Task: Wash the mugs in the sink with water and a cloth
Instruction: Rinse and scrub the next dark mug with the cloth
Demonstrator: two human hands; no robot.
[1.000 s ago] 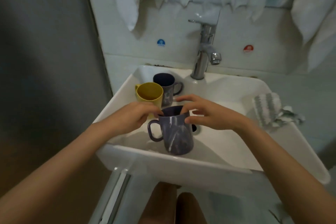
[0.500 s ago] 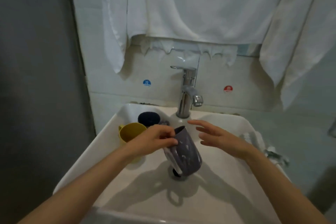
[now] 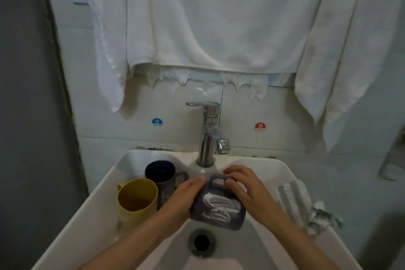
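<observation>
Now: purple mug (image 3: pixel 219 206) on its side between my hands, long axis left-right, handle toward tap (image 3: pixel 206 138); left hand (image 3: pixel 182 199) clasps one end, right hand (image 3: pixel 245 188) curls round other.

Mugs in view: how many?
3. Purple marbled mug gripped by left hand and right hand above the drain; yellow mug at basin left; dark mug behind it. None seems hidden.

Dim white tiled wall (image 3: pixel 175 138), white towels (image 3: pixel 208 28), blue sticker (image 3: pixel 157 122), red sticker (image 3: pixel 260 126), grey side wall (image 3: pixel 28 116).
</observation>
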